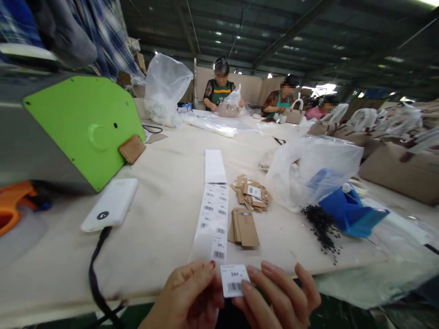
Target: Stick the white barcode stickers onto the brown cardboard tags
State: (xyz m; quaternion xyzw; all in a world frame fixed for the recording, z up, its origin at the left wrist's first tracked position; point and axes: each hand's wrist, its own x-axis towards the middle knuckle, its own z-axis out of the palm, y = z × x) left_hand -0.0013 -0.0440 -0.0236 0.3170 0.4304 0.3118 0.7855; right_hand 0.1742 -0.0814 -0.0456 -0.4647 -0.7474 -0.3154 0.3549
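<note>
A small white barcode label [234,280] printed "244" is pinched by its right edge between the thumb and fingers of my right hand [277,294]. My left hand [192,294] is closed at the near end of a white strip of barcode labels [213,214], thumb against forefinger; its fingertips lie beside the loose label. The strip runs away from me along the table, ending in a blank white folded part [215,166]. Right of it lie a neat stack of brown cardboard tags [246,230] and a looser heap of tags [254,192], some bearing white labels.
A white power bank [111,205] with a black cable lies left, beside a green-sided machine [89,123]. Rightward are a clear plastic bag [308,169], a blue packet [350,210], small black pieces [319,226] and beige handbags [401,169]. Several people work across the table [164,169].
</note>
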